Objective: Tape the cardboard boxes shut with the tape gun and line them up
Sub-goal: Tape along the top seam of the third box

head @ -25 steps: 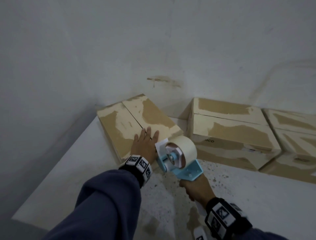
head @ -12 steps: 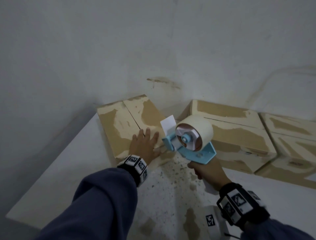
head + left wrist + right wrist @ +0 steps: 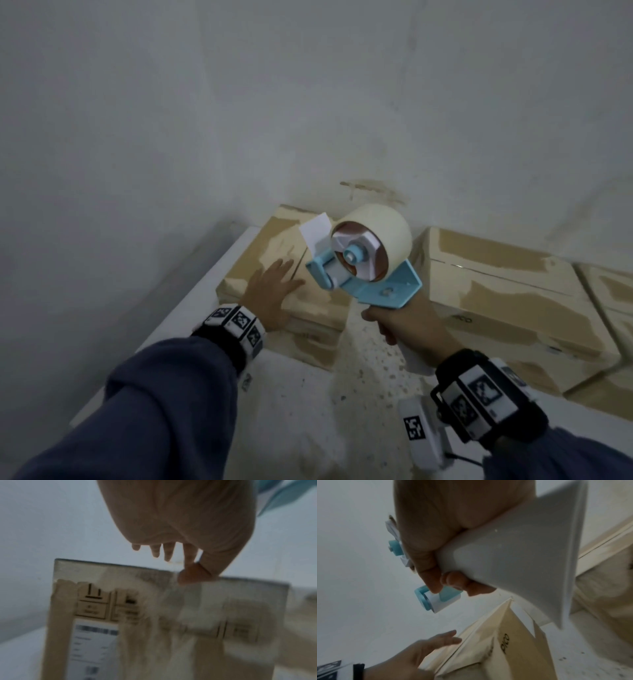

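Note:
A worn cardboard box point(image 3: 274, 250) with its flaps down lies at the back left of the white table point(image 3: 191, 308). My left hand point(image 3: 270, 294) rests flat on its top, fingers straight; the box's labelled side point(image 3: 154, 628) fills the left wrist view under the hand point(image 3: 180, 520). My right hand point(image 3: 407, 325) grips the white handle of a blue tape gun point(image 3: 370, 267) carrying a cream tape roll. The gun hangs in the air above the box's right part, a loose tape end point(image 3: 317, 231) sticking up. In the right wrist view, the handle point(image 3: 522, 561) sits in my fist.
Two more worn cardboard boxes point(image 3: 496, 291) point(image 3: 613, 308) stand in a row to the right against the grey wall point(image 3: 308, 102). The table surface in front is scuffed and speckled. The table's left edge drops off beside the first box.
My right hand has lifted the tape gun up and away from the box's near end, to the right. The left hand has stayed flat on the box top.

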Demonstrator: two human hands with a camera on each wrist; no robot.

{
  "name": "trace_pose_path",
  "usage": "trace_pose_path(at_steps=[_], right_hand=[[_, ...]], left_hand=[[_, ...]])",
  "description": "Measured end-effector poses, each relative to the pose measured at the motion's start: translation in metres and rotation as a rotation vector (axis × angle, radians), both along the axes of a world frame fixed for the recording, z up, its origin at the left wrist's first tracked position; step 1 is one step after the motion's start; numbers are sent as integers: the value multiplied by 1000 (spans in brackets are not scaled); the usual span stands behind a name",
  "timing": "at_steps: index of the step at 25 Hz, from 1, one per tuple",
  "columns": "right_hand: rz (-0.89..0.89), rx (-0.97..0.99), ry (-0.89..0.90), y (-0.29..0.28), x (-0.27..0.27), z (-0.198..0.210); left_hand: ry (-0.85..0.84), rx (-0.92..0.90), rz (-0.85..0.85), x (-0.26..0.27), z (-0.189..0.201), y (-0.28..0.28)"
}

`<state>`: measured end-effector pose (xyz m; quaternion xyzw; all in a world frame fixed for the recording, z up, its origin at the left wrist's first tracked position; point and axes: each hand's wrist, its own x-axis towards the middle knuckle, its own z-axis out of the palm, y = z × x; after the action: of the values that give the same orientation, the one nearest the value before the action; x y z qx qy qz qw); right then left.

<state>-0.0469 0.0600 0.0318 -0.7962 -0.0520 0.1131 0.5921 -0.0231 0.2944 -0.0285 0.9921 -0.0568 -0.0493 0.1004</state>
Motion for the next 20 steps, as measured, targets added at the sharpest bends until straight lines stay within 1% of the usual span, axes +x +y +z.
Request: trace_pose_path(at_steps=[1,2,3,4,5,6,7,8,9,11,12,16,20], right_hand=[[-6,9,-16,8,3,2],[-14,17,-34,14,4,3],[-15,23,-53,21,6,4],[-18,26,-66,27,8,4],[-21,28,-77,31,8,4],[-20,26,-88,35,9,5],[-14,15,-99,38,10,6],[-3,-4,-111,41,11,6],[9,-19,-119,44,11,6],[14,-22,-129,49,10,4],[11,-10,-129,51,9,2],[22,26,-113,58,2,-5],[90,-44,-103,68,1,-13]], left_hand=[[-65,-323,162,5,8,2],[-71,-682,346,9,17,3],[13,-1029,501,12,27,3],[171,-1264,607,13,35,4],[361,-1407,651,12,41,5],[517,-1498,655,10,46,8],[638,-1568,634,7,50,9],[698,-1625,612,5,51,13],[694,-1676,603,4,50,16],[584,-1758,614,5,49,16],[513,-1769,637,7,48,15],[247,-1617,699,9,42,27],[95,-1449,697,6,37,49]])
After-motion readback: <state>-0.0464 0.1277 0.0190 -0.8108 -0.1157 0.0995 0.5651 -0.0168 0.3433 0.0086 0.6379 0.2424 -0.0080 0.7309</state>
